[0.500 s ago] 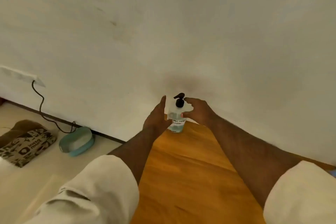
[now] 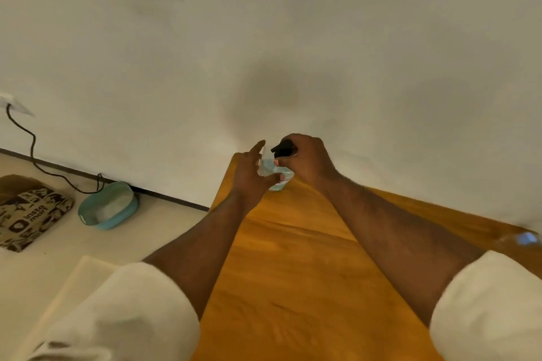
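- The right hand [image 2: 308, 164] is curled over the black pump [image 2: 283, 147] on top of the bottle [image 2: 268, 168], and its thumb presses the bottle's front just under the pump
- The left hand [image 2: 252, 176] is wide, with fingers mostly straight and pointing up; it lies against the bottle's left side, and its thumb touches the front low down
- The bottle sits right between the two hands, so neither hand has to reach for it
- The bottle stands up straight, so its long way runs up and down, with the pump at the top and the bottom on the surface [image 2: 293, 258]
- The pump's spout looks to point left, toward the left hand's fingers
- The right hand is on top and the left hand is at the side, so I think a push down or a lift would go straight along the bottle's long way, with the left hand there to stop a tip
- The bottle is at the far left corner of the brown surface, just beside the wall [image 2: 293, 38] and far from the body, so both arms are stretched out
- Down on the floor to the left are a blue bowl [image 2: 108, 205], a printed bag [image 2: 26, 214] and a black cord [image 2: 32, 149], all well apart from the bottle
- At the right edge of the surface is a small blue thing [image 2: 526, 237], too blurry to tell what it is
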A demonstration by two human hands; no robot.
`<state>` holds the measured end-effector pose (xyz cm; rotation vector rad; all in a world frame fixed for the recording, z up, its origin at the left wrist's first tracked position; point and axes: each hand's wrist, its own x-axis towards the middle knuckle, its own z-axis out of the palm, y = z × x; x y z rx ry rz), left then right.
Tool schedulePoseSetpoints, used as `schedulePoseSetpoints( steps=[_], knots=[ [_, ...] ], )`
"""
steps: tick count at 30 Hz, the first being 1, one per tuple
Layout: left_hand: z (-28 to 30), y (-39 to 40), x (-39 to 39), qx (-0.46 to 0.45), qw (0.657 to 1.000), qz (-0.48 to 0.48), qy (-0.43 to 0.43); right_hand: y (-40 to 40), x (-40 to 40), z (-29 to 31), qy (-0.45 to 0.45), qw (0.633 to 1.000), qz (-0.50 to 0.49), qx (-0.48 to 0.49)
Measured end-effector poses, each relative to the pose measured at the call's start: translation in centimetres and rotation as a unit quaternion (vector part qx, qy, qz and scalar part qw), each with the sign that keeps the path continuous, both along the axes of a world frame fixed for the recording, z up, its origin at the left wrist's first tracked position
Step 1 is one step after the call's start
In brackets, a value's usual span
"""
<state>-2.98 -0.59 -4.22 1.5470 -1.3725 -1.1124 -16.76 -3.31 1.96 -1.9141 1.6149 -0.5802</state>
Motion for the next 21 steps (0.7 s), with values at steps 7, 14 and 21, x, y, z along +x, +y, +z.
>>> schedulePoseSetpoints(
  steps=[7,14,21],
  knots=[
    [1.9,10.4,-6.2,-0.063,0.996,-0.063,-0.012,12.1,-7.5,3.7,-0.016,1.0,0.0,0.004],
    [2.2,22.4,-15.1,0.015,0.99,-0.135,0.033,24.2,-16.3,5.2,0.069,0.994,-0.028,0.085],
    [1.9,27.2,-21.7,0.046,0.985,-0.168,0.014,30.5,-22.3,3.1,0.058,0.991,-0.11,0.057]
  ],
)
